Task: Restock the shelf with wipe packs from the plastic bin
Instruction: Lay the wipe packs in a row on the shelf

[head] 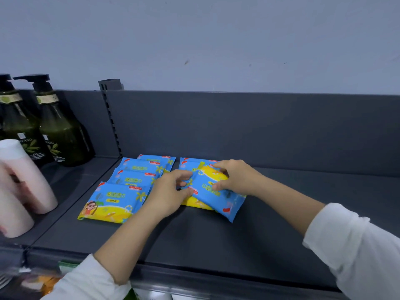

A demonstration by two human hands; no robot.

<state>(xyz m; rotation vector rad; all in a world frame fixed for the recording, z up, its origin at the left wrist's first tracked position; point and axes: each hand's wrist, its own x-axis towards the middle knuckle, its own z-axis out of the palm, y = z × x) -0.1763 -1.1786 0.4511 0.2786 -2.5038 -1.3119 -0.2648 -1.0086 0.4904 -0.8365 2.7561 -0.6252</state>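
The left hand (171, 192) and right hand (237, 178) pinch one tilted wipe pack (220, 199) (blue, yellow) between curled fingers. A row of packs (129, 180) lies left of those fingers.

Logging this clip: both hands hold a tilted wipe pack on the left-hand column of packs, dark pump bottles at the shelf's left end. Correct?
One slip: the head view shows the left hand and right hand holding the tilted wipe pack on the right-hand column, not the left-hand column. The dark pump bottles do stand at the shelf's left end.
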